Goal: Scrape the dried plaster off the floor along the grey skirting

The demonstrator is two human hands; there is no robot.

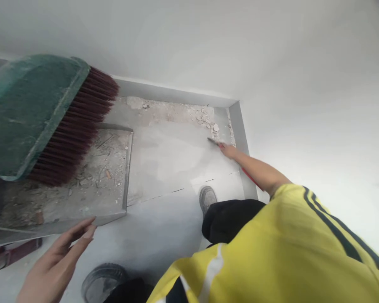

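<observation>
My right hand (229, 151) reaches far out toward the corner, its fingers closed around a red-handled tool (212, 141) with a thin dark tip. The tool's exact kind is too small to make out. A red strip shows beneath the forearm. Just beyond the tip lie pale broken chips (215, 127) on the floor. My left hand (61, 256) hangs at lower left, fingers stretched out and holding nothing. It is near the front edge of a wide grey dustpan (128, 168) with dust and rubble in it.
A green broom head (34, 113) with dark red bristles (77, 130) looms over the dustpan at left. A red object (14, 254) lies at lower left. Crumbled debris (173, 111) runs along the wall base. My shoes (207, 198) stand on the pale floor (164, 219).
</observation>
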